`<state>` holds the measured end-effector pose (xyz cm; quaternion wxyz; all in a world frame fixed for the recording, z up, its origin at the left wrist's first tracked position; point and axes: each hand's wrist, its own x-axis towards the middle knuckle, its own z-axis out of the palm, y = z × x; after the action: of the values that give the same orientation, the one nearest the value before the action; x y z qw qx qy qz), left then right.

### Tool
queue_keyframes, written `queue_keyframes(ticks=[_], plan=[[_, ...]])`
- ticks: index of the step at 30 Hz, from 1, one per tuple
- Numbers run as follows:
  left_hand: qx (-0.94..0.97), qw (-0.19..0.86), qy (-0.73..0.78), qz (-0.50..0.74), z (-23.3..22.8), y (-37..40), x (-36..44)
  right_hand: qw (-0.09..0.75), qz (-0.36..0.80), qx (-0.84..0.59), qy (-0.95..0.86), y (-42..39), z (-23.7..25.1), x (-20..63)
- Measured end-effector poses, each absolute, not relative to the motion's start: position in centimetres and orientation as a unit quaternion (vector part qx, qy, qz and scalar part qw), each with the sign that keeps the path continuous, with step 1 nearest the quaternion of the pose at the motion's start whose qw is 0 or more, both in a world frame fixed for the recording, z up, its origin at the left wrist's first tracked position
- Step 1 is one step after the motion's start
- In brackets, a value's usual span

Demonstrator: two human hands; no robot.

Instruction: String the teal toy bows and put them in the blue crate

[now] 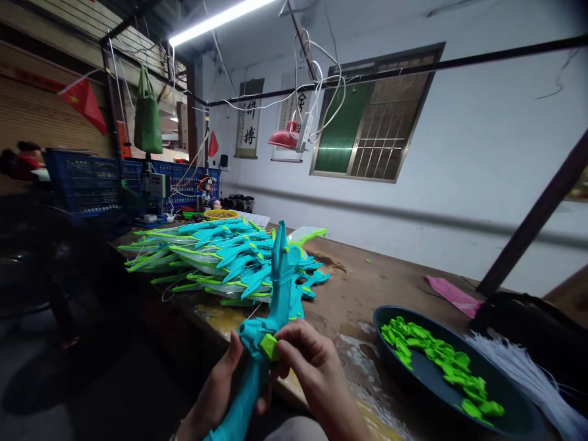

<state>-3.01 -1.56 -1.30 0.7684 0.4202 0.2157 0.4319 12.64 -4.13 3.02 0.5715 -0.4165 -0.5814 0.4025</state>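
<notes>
A turquoise plastic toy crossbow body stands tilted upright in front of me. My left hand is wrapped round its lower part, thumb beside a round hollow boss. Between thumb and fingers, my right hand pinches a small bright green plastic piece against the side of the body. The fingers partly cover this piece, so I cannot tell whether it sits in the body. Behind is a pile of similar turquoise toy crossbows with green limbs and white strings.
At right, a dark round tray holds many loose green pieces. Beside it lie a bundle of white cords and a pink cloth. A yellow basket stands behind the pile; a red lamp hangs above the wooden table.
</notes>
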Motion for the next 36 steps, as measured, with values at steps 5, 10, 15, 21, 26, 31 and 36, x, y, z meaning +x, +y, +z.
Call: queue_keyframes(ticks=[5, 10, 15, 21, 26, 31, 36], plan=[[0.489, 0.687, 0.324, 0.429, -0.7, -2.3, -3.6, 0.596, 0.383, -0.411, -0.573, -4.2, 2.0, 12.4], [0.501, 0.677, 0.292, 0.453, -0.1, -2.7, -3.8, 0.577, 0.357, -0.418, -0.604, -4.7, 2.9, 12.8], [0.523, 0.690, 0.256, 0.431, 0.8, -2.6, -4.0, 0.503, 0.334, -0.436, -0.667, -5.6, 5.3, 13.4], [0.523, 0.694, 0.251, 0.426, 1.5, -2.7, -3.9, 0.466, 0.303, -0.449, -0.700, -6.0, 6.6, 14.1], [0.566, 0.648, 0.288, 0.421, 1.5, -2.9, -3.7, 0.487, 0.293, -0.443, -0.694, -6.3, 6.5, 14.1], [0.625, 0.598, 0.288, 0.411, 2.4, -3.0, -3.9, 0.513, 0.254, -0.424, -0.701, -6.2, 5.5, 13.9], [0.620, 0.621, 0.245, 0.413, 3.1, -3.0, -3.7, 0.537, 0.164, -0.405, -0.722, -6.1, 4.6, 13.7]])
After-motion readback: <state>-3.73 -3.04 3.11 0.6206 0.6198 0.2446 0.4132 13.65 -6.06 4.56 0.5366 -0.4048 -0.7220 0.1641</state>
